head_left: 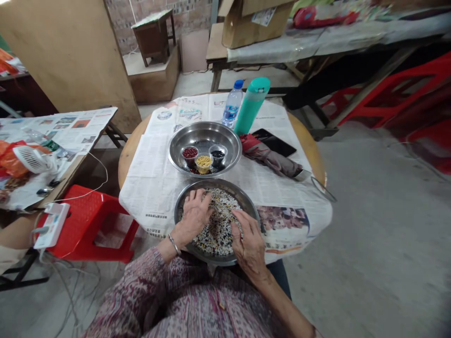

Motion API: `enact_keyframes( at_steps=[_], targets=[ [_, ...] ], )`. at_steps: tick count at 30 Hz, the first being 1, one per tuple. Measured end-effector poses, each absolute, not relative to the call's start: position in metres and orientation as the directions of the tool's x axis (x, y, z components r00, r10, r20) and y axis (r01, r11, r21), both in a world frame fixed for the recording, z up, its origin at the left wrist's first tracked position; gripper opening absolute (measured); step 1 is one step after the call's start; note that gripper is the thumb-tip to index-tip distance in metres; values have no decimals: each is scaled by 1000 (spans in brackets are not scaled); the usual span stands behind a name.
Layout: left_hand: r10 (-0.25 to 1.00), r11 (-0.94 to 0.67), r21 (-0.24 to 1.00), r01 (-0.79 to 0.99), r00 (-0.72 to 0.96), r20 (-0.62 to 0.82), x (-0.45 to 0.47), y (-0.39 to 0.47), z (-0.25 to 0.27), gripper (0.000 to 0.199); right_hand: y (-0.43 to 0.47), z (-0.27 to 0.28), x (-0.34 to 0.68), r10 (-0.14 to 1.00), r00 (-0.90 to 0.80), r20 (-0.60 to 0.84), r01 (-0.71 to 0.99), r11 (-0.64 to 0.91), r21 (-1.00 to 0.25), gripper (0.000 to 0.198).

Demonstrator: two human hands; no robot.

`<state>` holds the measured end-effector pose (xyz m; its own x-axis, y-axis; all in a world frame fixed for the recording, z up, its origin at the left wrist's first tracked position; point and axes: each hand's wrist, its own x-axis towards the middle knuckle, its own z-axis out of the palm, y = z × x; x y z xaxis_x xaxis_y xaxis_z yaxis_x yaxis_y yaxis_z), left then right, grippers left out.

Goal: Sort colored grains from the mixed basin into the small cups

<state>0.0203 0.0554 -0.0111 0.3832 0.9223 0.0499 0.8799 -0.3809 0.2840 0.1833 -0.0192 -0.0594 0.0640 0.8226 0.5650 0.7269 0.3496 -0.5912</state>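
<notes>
A steel bowl (179,225) at the table's near edge holds a mix of pale grains and beans (220,225), mostly white with yellow and dark bits. My left hand (196,215) rests over the left side of this bowl, fingers bent and apart, the tips at the grains. Over the right side is my right hand (249,240), its thumb and fingers apart near the mix. Just beyond stands a larger steel basin (176,148) with three small clear cups: red beans (190,153), yellow beans (203,161) and black beans (218,154). Some loose beans lie at its bottom.
Newspaper covers the round table (144,173). Behind the basin stand a water bottle (232,104) and a leaning teal bottle (252,105). A folded umbrella (271,157) and a dark tablet-like object (276,142) lie right. A red stool (88,220) with a power strip (52,225) is left.
</notes>
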Motion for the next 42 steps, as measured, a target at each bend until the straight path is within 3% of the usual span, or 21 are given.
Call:
enact_keyframes(
  at_steps=[3,7,11,14,19,22,27,31,35,38,39,42],
  targets=[
    [938,-326,264,908,346,-31,18,61,-11,54,-19,-58,184,826,48,561,728,356,-586,40],
    [907,-335,368,867,402,-121,23,63,-14,24,-19,-59,184,823,45,566,731,359,-580,40],
    [852,-418,505,755,519,-72,27,54,-17,26,-19,-60,184,814,68,577,717,362,-596,40],
    [814,-454,539,709,577,-74,29,36,-15,22,-19,-61,184,810,82,581,702,367,-610,40],
    [671,-579,487,654,721,-170,29,2,-6,16,-20,-61,185,806,86,586,682,381,-624,40],
    [589,-692,432,578,799,-126,26,-3,-4,21,-20,-61,186,807,94,583,675,379,-633,40],
    [567,-806,207,554,824,6,28,13,-10,25,-21,-62,186,809,103,579,678,369,-636,39],
    [642,-748,206,631,767,-16,25,39,-15,24,-20,-61,185,802,90,591,695,374,-614,39],
    [812,-559,229,797,582,-42,5,54,-10,29,-19,-58,185,792,88,605,708,377,-597,39],
    [881,-458,209,864,473,-27,-11,48,-3,21,-19,-57,184,789,91,608,709,378,-596,39],
    [885,-451,206,869,465,-23,-14,43,-2,27,-19,-57,184,789,91,608,706,380,-598,39],
    [876,-455,217,864,479,-67,-14,28,1,72,-19,-56,184,792,87,604,696,385,-606,40]
  ],
)
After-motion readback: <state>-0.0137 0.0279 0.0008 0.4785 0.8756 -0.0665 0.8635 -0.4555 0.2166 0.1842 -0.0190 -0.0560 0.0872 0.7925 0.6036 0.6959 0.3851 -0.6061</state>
